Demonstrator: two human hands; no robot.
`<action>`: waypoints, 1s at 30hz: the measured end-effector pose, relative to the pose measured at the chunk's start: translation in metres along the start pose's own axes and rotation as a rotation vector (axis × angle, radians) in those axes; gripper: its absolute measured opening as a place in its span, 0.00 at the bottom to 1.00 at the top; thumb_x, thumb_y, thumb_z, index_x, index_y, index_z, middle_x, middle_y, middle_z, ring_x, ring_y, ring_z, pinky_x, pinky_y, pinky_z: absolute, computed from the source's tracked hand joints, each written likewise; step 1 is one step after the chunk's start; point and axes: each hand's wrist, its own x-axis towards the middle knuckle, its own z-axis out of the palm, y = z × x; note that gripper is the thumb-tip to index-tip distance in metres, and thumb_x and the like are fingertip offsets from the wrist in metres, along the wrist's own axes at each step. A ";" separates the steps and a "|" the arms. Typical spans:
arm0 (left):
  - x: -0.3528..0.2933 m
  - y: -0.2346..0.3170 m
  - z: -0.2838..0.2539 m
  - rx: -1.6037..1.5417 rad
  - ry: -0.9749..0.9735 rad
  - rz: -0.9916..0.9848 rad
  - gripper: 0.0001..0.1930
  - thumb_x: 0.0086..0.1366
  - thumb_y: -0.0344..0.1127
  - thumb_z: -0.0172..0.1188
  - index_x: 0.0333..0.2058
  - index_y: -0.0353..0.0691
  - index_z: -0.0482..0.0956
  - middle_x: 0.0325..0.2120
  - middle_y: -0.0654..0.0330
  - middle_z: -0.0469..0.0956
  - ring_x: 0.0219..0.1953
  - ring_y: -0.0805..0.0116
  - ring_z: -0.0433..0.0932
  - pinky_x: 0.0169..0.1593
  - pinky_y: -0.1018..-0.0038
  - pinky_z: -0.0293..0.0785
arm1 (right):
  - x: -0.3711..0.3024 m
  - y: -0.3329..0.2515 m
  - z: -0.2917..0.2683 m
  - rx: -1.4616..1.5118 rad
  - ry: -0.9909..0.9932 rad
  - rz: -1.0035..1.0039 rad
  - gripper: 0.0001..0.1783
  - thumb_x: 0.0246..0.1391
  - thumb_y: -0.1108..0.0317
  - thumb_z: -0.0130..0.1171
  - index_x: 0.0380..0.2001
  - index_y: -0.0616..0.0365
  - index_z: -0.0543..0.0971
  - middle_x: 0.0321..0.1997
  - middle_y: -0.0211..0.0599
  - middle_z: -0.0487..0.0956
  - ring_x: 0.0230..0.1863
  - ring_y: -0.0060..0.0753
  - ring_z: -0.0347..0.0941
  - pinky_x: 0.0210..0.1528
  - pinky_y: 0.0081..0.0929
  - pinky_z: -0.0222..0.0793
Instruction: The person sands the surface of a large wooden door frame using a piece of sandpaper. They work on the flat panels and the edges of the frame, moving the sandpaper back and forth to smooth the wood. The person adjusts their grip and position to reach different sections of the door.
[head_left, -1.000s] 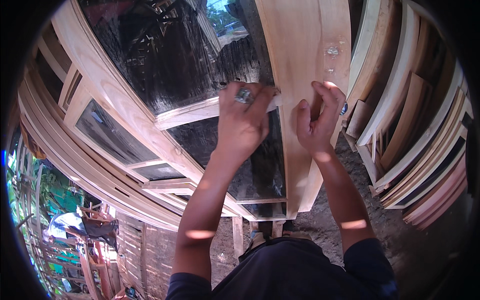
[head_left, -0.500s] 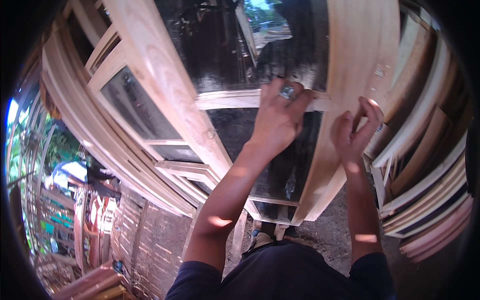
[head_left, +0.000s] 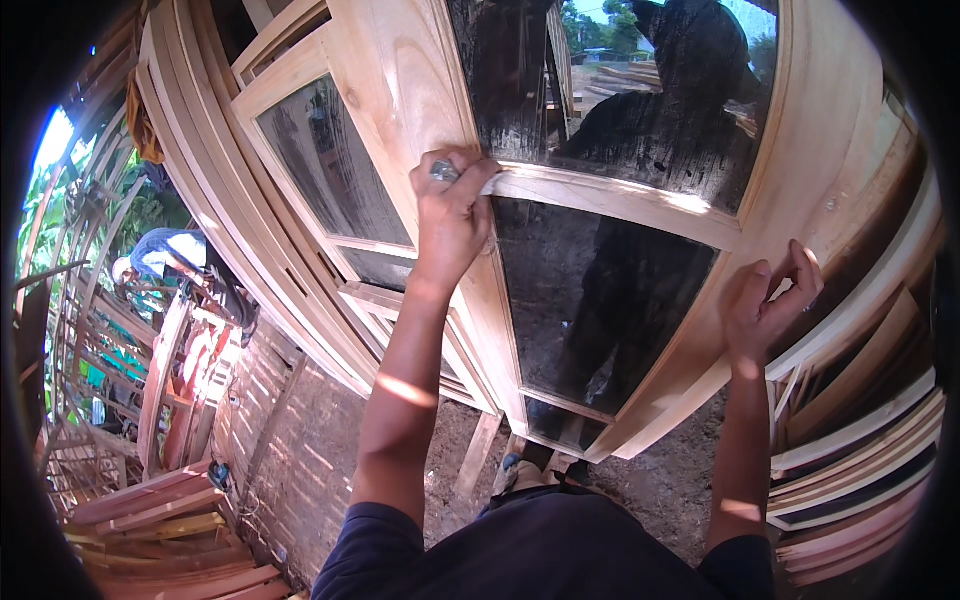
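A wooden frame [head_left: 620, 202] with dark glass panes stands before me, its crossbar running between two wide side pieces. My left hand [head_left: 450, 215] is at the left end of that crossbar, where it meets the left side piece. Its fingers are closed on a small whitish folded piece [head_left: 489, 183], paper or cloth, I cannot tell which. A large ring [head_left: 445, 171] shows on that hand. Beside the right side piece [head_left: 800, 190], my right hand [head_left: 762, 312] has its thumb and curved fingers apart and holds nothing. Whether it touches the wood is unclear.
More wooden frames [head_left: 335, 160], some glazed, lean at the left. Curved-looking stacked boards and frames [head_left: 860, 440] stand at the right. Reddish planks [head_left: 150, 500] lie at lower left on the dirt floor [head_left: 320, 440]. Another person [head_left: 170, 252] bends over farther left.
My left hand has slid left along the crossbar, from its middle to its left end. The view has shifted, and the right hand stays by the right side piece.
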 end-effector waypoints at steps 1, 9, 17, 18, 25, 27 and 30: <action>0.001 0.009 0.008 -0.032 0.002 0.013 0.18 0.46 0.17 0.62 0.36 0.43 0.83 0.35 0.62 0.80 0.45 0.59 0.74 0.51 0.64 0.65 | 0.000 -0.001 0.001 0.002 0.007 0.007 0.24 0.58 0.72 0.52 0.57 0.68 0.65 0.57 0.48 0.61 0.57 0.41 0.63 0.60 0.33 0.68; -0.002 -0.012 -0.008 0.048 0.014 0.016 0.15 0.48 0.18 0.62 0.35 0.42 0.84 0.34 0.59 0.79 0.42 0.58 0.74 0.49 0.64 0.66 | -0.002 0.006 -0.004 -0.041 -0.005 -0.024 0.24 0.59 0.72 0.53 0.57 0.69 0.66 0.57 0.48 0.62 0.56 0.40 0.64 0.56 0.31 0.68; -0.002 -0.001 -0.002 0.060 0.025 -0.032 0.17 0.47 0.15 0.59 0.35 0.40 0.83 0.35 0.58 0.76 0.40 0.57 0.71 0.47 0.65 0.66 | 0.000 0.008 -0.005 -0.069 0.000 -0.049 0.24 0.60 0.71 0.53 0.57 0.70 0.66 0.57 0.49 0.63 0.56 0.42 0.63 0.57 0.32 0.65; -0.003 -0.003 -0.001 0.024 0.031 -0.028 0.17 0.47 0.15 0.59 0.35 0.40 0.83 0.35 0.58 0.76 0.40 0.57 0.71 0.47 0.65 0.66 | -0.002 0.007 -0.004 -0.063 0.005 -0.046 0.24 0.60 0.71 0.53 0.57 0.70 0.66 0.57 0.49 0.63 0.56 0.41 0.63 0.57 0.32 0.65; 0.006 0.003 0.004 -0.022 0.026 -0.015 0.15 0.49 0.16 0.61 0.35 0.41 0.83 0.34 0.60 0.76 0.41 0.58 0.71 0.47 0.66 0.65 | 0.000 0.006 -0.004 -0.089 -0.011 -0.021 0.24 0.60 0.71 0.53 0.57 0.69 0.66 0.58 0.49 0.63 0.57 0.43 0.62 0.59 0.35 0.63; 0.003 0.003 0.009 -0.074 0.045 -0.004 0.15 0.49 0.17 0.62 0.35 0.41 0.83 0.34 0.60 0.76 0.41 0.58 0.71 0.46 0.66 0.65 | -0.001 0.006 -0.005 -0.099 -0.007 -0.041 0.24 0.60 0.71 0.54 0.57 0.69 0.67 0.58 0.49 0.63 0.57 0.44 0.62 0.60 0.36 0.61; 0.005 0.009 0.010 -0.094 0.026 0.010 0.15 0.49 0.17 0.62 0.35 0.41 0.83 0.33 0.60 0.76 0.41 0.58 0.71 0.46 0.66 0.65 | -0.001 0.003 -0.002 -0.032 0.023 0.014 0.24 0.59 0.70 0.54 0.57 0.69 0.67 0.57 0.50 0.64 0.57 0.44 0.62 0.60 0.37 0.59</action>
